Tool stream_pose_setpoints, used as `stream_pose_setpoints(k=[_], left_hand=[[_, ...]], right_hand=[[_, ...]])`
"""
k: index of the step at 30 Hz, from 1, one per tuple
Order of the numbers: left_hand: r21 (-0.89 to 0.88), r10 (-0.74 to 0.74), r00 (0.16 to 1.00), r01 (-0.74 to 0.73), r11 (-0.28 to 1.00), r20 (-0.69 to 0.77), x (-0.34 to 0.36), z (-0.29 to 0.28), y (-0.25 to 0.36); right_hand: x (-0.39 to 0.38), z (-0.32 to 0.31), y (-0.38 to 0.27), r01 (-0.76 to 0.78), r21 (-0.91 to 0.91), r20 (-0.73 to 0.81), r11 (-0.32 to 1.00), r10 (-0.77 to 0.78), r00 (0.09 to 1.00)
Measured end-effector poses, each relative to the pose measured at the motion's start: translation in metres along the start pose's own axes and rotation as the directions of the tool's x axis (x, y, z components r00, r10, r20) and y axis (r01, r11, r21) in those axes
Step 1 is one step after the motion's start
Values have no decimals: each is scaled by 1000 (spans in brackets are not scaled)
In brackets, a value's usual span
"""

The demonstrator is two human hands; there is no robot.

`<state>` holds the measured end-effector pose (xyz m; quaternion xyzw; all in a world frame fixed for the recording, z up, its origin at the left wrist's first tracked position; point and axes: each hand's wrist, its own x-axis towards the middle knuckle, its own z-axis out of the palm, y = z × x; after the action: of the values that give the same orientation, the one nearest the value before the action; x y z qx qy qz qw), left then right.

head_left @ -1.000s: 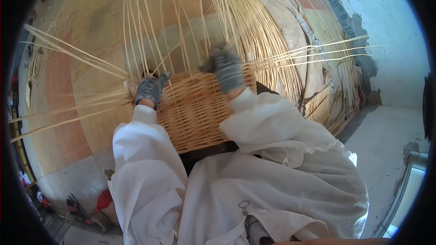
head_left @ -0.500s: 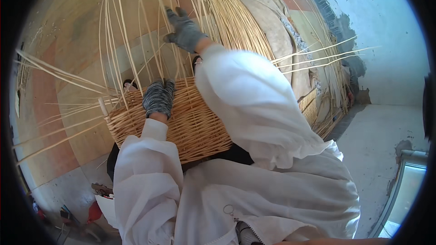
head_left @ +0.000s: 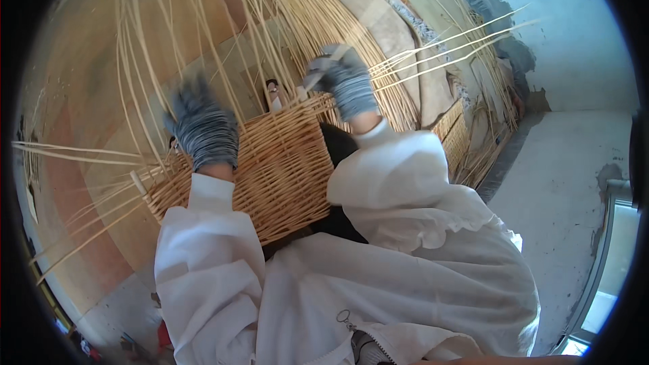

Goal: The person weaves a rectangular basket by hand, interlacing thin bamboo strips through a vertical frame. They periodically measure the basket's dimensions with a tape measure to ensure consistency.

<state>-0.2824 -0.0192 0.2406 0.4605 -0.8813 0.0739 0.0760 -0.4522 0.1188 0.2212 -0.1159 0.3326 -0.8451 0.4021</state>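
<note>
A rectangular wicker basket (head_left: pixel 277 169) of tan woven rods rests across my lap, tilted. Long, pale upright rods (head_left: pixel 138 47) fan out from its far edge. My left hand (head_left: pixel 203 128), in a grey striped knit glove, is raised over that edge at the left. Its blurred fingers stretch up beside the rods, apparently holding none. Above the basket's far right corner is my right hand (head_left: pixel 343 84), gloved alike, with its fingers curled in; what they hold is hard to make out. Several rods (head_left: pixel 439 54) stick out to the right behind this hand.
A large bundle of loose rods (head_left: pixel 338 10) lies beyond the basket, next to a beige cloth (head_left: pixel 399 34). Another woven piece (head_left: pixel 449 132) stands to the right, near a white wall (head_left: pixel 547 162). More rod ends (head_left: pixel 81 152) jut out on the left.
My right hand has come back from among the far rods to the basket's right corner, its fingers now curled. My left hand has lifted off the rim, up and left.
</note>
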Motion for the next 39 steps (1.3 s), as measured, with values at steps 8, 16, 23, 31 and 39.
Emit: stream_pose_setpoints(k=[8, 16, 23, 31, 39], left_hand=[[-33, 486, 873, -485, 874, 33, 28, 23, 30], [-399, 293, 954, -246, 883, 58, -61, 36, 102], [-379, 366, 930, -348, 857, -26, -73, 52, 92], [-495, 253, 758, 104, 863, 601, 4, 44, 89], [-786, 510, 810, -103, 609, 289, -32, -30, 134]], right_hand=[[-14, -34, -25, -214, -316, -335, 924, 102, 937], [109, -7, 3, 130, -991, 134, 32, 234, 963], [10, -119, -38, -679, 10, -548, 734, 572, 610], [3, -10, -84, -506, -570, -453, 648, 266, 851], [34, 8, -82, 420, -890, 453, 178, 462, 763]])
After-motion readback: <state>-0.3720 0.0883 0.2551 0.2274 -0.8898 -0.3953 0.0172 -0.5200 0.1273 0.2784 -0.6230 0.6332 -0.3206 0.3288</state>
